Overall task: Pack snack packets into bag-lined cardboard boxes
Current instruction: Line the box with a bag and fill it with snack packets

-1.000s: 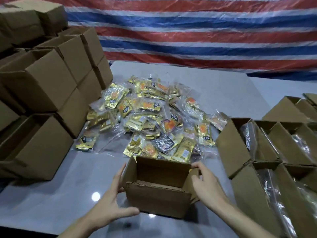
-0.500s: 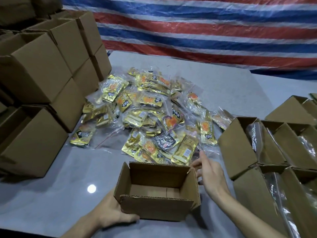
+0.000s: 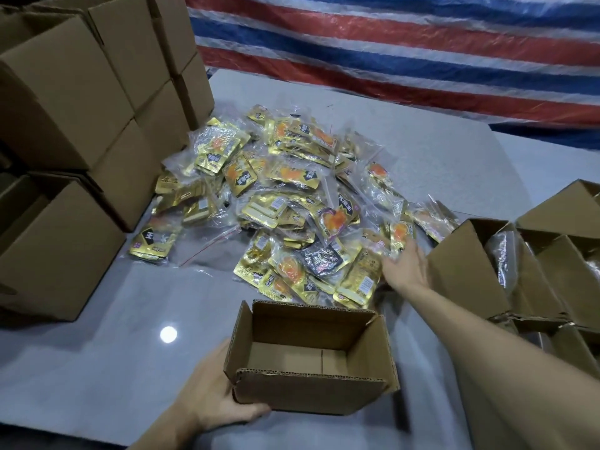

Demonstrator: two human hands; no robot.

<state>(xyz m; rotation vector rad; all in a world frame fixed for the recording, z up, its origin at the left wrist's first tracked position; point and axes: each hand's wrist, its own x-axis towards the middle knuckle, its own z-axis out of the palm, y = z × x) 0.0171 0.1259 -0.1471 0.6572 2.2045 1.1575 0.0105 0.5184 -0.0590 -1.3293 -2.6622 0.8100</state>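
Several stacked cartons [image 3: 81,125] crowd the worktop [image 3: 97,336] at nine o'clock, just beside the heap's edge, so a careless sweep could push packets against them. At six o'clock the left hand [image 3: 214,394] wraps its grip round the near left corner of the open box [image 3: 311,358], which is empty and shows no bag lining. Filling it as it is would, I judge, skip a step, and a one-corner hold could let it skid on the glossy surface. The snack packets [image 3: 292,203] lie heaped at twelve o'clock, gold pouches in slippery clear sleeves, liable to slide apart or spill when lifted. Bold white characters sit on black bands, with white barcode stickers on some backs, all too blurred to read. At two o'clock the right hand [image 3: 406,264] reaches over the heap's edge, grip slack, fingers straight, holding nothing. Its forearm passes close to the bag-lined boxes [image 3: 470,271] at three o'clock and could knock a flap.
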